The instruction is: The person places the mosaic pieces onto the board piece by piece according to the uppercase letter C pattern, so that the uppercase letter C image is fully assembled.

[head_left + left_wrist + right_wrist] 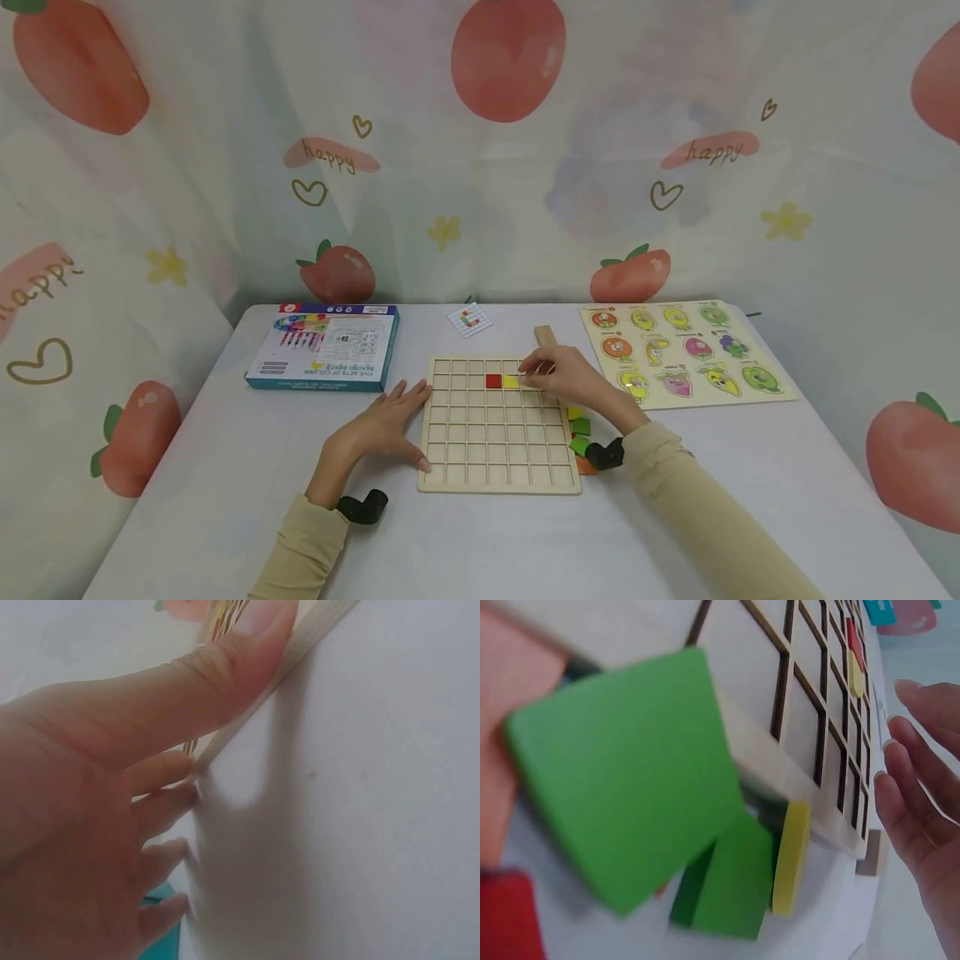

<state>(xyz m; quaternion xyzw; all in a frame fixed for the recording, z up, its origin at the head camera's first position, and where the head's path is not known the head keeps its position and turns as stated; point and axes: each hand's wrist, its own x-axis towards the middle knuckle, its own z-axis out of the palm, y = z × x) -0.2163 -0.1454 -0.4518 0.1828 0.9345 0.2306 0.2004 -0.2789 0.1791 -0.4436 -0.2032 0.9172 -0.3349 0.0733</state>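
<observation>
While our left hand (386, 425) lies flat, holding the wooden grid board (495, 467) at nine o'clock, our right grip (558, 373) touches the top row with loose fingers, just past the yellow tile (511, 382) toward three o'clock.

The grid board (495, 433) looks like pale, unvarnished wood, matt and smooth, with thin raised wooden slats. The red tile (492, 381) and yellow tile (511, 382) seated in it, and the loose green tiles (630, 840) near its right edge, have a flat painted finish. The table (225, 467) is covered in smooth, matt white cloth. The box (324, 346) on the left is glossy printed cardboard.
</observation>
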